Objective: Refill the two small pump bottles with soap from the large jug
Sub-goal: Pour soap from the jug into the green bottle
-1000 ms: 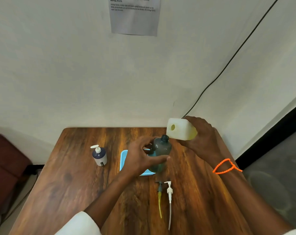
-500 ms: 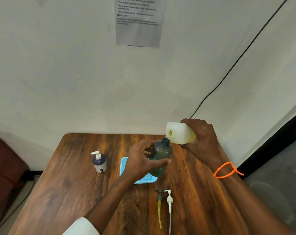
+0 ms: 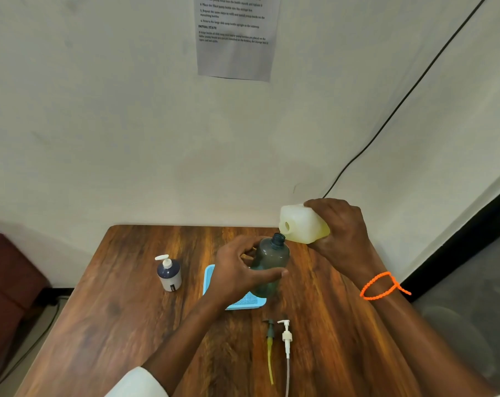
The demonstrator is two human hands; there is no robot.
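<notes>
Your right hand (image 3: 340, 227) grips the white soap jug (image 3: 302, 224), now tipped further, with its spout just above the open neck of the teal pump bottle (image 3: 271, 262). Your left hand (image 3: 240, 270) holds that bottle tilted over the blue tray (image 3: 208, 277). No soap stream shows yet; pouring looks imminent.
</notes>
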